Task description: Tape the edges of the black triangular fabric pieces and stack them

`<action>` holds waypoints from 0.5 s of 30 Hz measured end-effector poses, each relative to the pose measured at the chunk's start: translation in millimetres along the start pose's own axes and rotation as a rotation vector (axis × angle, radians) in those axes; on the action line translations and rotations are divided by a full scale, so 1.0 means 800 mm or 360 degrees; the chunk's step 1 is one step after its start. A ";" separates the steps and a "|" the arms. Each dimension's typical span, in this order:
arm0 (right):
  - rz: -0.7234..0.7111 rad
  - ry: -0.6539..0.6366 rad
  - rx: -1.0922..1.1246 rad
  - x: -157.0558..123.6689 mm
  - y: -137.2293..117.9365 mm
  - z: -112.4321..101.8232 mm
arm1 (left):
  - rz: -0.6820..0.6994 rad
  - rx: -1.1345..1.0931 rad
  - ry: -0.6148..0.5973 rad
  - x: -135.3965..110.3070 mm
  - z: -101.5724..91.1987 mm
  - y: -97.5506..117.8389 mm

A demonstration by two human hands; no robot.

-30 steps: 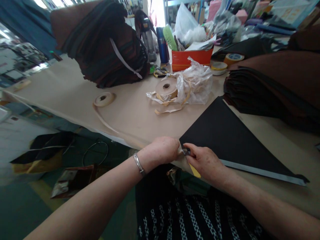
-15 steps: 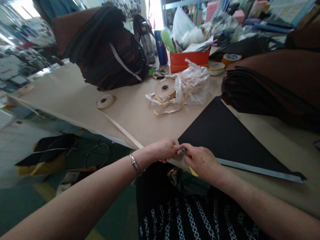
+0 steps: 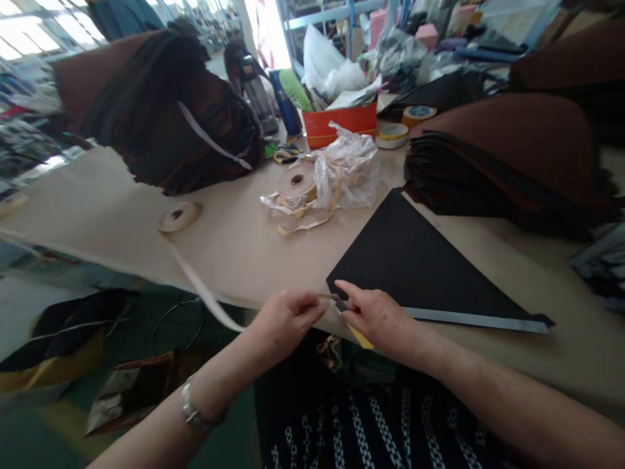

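My left hand [image 3: 286,319] is off the table edge, its fingers pinching a thin beige tape [image 3: 205,293] that runs from a tape roll [image 3: 180,217] lying on the table. My right hand [image 3: 374,316] is close by, its fingertips at the near corner of a black triangular sheet [image 3: 415,260]. A short tape end lies between the two hands, and a small yellow tab [image 3: 361,337] hangs below my right hand. A grey strip [image 3: 473,318] lines the sheet's lower edge. My fingers hide the exact corner.
The table's paper-covered top [image 3: 234,260] holds a second tape roll [image 3: 296,182], a plastic bag [image 3: 346,172] and an orange box [image 3: 336,127]. Stacks of dark sheets [image 3: 502,169] stand at right, and a dark pile [image 3: 166,117] stands at left. Scraps lie on the floor [image 3: 58,332] below.
My left hand has pulled back left from the right hand, and the tape now hangs in a longer strip from the roll. The view has swung slightly, shifting everything left.
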State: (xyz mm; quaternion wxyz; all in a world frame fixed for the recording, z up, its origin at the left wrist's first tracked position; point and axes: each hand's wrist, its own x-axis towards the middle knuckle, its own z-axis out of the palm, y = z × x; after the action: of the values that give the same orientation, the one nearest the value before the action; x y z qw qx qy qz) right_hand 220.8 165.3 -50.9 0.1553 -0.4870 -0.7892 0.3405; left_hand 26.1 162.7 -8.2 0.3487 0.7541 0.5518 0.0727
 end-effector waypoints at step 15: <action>0.0675 0.0618 0.0057 -0.167 0.170 -0.178 | 0.0650 0.0313 0.0320 0.048 0.065 -0.018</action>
State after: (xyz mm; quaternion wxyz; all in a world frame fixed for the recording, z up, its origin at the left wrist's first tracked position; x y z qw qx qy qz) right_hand 456.8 143.0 -30.7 0.2374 -0.6945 -0.6189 0.2797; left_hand 55.4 175.7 -66.0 0.1951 0.8693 0.4242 0.1622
